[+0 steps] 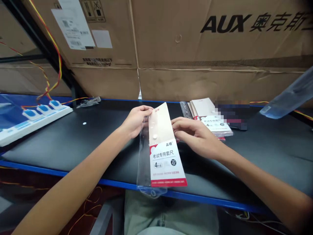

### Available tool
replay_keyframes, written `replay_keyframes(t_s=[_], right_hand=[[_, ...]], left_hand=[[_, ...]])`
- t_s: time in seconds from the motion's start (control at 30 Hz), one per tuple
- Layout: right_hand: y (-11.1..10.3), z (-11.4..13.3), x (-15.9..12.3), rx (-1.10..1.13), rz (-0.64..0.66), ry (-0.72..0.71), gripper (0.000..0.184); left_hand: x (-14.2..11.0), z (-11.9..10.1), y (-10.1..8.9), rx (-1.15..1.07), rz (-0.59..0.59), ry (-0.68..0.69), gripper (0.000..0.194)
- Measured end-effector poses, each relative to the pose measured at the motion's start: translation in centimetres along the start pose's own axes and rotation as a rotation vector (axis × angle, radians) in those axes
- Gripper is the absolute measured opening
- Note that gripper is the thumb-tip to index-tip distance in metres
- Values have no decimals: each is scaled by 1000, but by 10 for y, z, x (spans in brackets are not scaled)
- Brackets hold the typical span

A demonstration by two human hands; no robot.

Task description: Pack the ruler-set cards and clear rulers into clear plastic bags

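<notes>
Held over the table's front is a white and cream ruler-set card (pixel 164 163) with Chinese print and a red bottom strip. A clear plastic pouch (pixel 144 163) with a snap at its lower end lies along the card's left side; whether the card is inside it or against it, I cannot tell. My left hand (pixel 137 122) pinches the pouch and card together near their top left, thumb in front. At the card's right edge, my right hand (pixel 195 135) has curled fingers, their tips partly hidden behind the card, seemingly gripping that edge.
A stack of similar packaged cards (pixel 210 117) lies behind my right hand, beside a pixelated patch. A white power strip (pixel 36 120) is at left, a crumpled plastic bag (pixel 89 102) at the back. Large cardboard boxes (pixel 171 49) stand behind the black tabletop (pixel 73 143). A clear plastic piece (pixel 288 94) leans in at right.
</notes>
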State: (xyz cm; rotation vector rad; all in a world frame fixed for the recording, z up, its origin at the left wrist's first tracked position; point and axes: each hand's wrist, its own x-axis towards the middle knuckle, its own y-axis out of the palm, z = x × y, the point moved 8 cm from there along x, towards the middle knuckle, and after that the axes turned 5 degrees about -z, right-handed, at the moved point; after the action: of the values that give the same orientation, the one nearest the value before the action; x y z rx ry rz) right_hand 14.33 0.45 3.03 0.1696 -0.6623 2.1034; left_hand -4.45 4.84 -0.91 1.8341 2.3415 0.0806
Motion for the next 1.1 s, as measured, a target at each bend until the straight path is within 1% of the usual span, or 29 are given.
replay_keyframes(t_s=[0.03,0.1,0.2,0.27,0.3,0.37,0.47,0.53,0.6,0.67,0.73,0.8,0.87,0.9,0.97,1.03,1.1], right_hand=[[2,-8,1,96,-4,90,19],[3,-21,1,247,-42,221,19],[2,-30,1,466,-106,317,22],[3,-33,1,619,-102,366,26],[5,-34,1,651,-86,386,28],[7,-35,0,621,-64,411,28],[9,-38,-3,538,-48,443,41],[8,-39,-3,512,-66,446,44],[-1,-41,-2,472,-136,439,47],[-14,-44,-1,437,-244,429,51],[-25,-46,1,425,-329,414,52],[-30,-47,2,420,-365,394,48],[-29,-46,3,414,-357,381,40],[-28,-45,4,415,-345,377,35],[-23,-43,4,432,-313,374,27],[-20,-42,4,451,-292,377,22],[-21,-43,4,448,-292,389,20]], left_hand=[[0,-1,0,-1,5,7,4],[-2,-2,2,-11,30,20,6],[-4,-6,5,-34,67,35,11],[-4,-8,3,-51,63,51,11],[-4,-8,2,-60,58,58,11],[-3,-9,1,-76,54,61,11],[-5,-11,1,-92,65,46,15],[-8,-14,4,-123,98,38,18],[-13,-18,10,-193,182,32,20],[-18,-20,18,-252,293,21,24],[-22,-17,25,-232,370,-4,27],[-25,-9,31,-159,417,-44,30],[-28,-1,35,-89,444,-74,32],[-28,1,36,-66,442,-76,33],[-27,2,34,-43,401,-57,36],[-25,0,31,-40,354,-38,38],[-24,0,29,-38,350,-35,38]])
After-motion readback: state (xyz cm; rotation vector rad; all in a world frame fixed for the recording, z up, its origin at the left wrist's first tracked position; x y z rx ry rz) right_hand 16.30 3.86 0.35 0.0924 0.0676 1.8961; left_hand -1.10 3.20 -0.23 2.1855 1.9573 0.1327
